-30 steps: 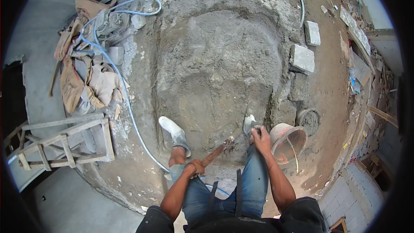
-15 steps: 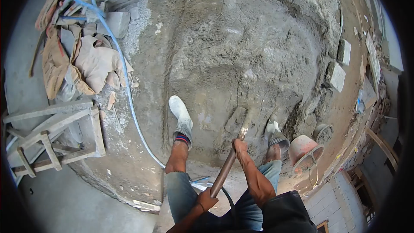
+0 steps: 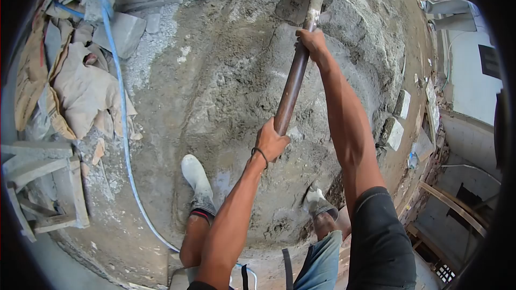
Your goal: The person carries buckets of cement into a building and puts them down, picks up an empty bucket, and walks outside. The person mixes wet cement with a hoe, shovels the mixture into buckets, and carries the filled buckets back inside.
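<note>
My left hand (image 3: 271, 140), with a dark band at the wrist, is wrapped round the lower part of a long brown handle (image 3: 292, 87). Higher up the same handle, close to the tool's head, my right hand (image 3: 313, 43) is closed round it. The flat metal blade (image 3: 295, 2) lies at the far side of the grey wet mortar (image 3: 236, 91), at the top of the view. Both arms are stretched forward. My boots stand in the mortar, the left one (image 3: 196, 176) whitish and the right one (image 3: 318, 202) partly behind mud.
A blue hose (image 3: 124, 129) runs down the left side, beside torn paper sacks (image 3: 80, 94) and a wooden frame (image 3: 45, 185). Pale blocks (image 3: 394, 133) lie at the right edge of the mortar. A wooden beam (image 3: 454, 208) is at the far right.
The tool has swung forward and up, away from my feet, with both hands on it. Both arms have stretched out. Earlier still, my right hand was off the handle, near my right knee.
</note>
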### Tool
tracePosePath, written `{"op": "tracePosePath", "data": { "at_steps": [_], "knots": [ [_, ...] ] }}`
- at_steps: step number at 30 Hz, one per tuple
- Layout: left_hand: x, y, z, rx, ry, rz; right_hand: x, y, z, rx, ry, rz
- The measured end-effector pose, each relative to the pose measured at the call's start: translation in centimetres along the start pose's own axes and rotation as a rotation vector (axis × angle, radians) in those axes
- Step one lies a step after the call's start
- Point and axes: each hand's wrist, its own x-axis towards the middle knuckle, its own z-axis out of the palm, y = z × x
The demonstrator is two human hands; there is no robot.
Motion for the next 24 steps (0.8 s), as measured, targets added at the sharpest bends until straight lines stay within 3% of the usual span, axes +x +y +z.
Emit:
{"op": "tracePosePath", "data": {
  "at_steps": [1,5,7,10,13,15,17,24],
  "knots": [
    [1.3,-0.1,0.7,-0.028,0.003,-0.002,2.0,0.7,0.4,-0.185,0.034,-0.027],
    [0.1,-3.2,1.1,-0.014,0.013,-0.225,1.3,5.3,2.7,-0.262,0.08,0.038],
    [-0.7,-4.2,0.1,0.094,0.027,-0.127,-0.4,5.3,1.6,-0.237,0.068,0.01],
    [-6.4,-1.7,2.3,0.096,0.077,-0.273,-6.0,3.8,0.0,-0.303,-0.047,0.05],
    [-14.2,-3.6,3.9,-0.018,0.059,-0.384,-10.8,9.7,0.1,-0.493,-0.063,-0.015],
    [-20.2,-4.7,3.7,-0.076,0.022,-0.497,-17.9,9.2,0.8,-0.451,-0.125,0.142],
    [-24.4,-5.6,3.1,-0.047,0.031,-0.526,-22.6,11.9,1.5,-0.603,-0.106,0.118],
    [-32.6,-6.8,6.2,0.126,0.022,-0.562,-31.0,15.3,-3.0,-0.389,-0.185,0.263]
  ]
}}
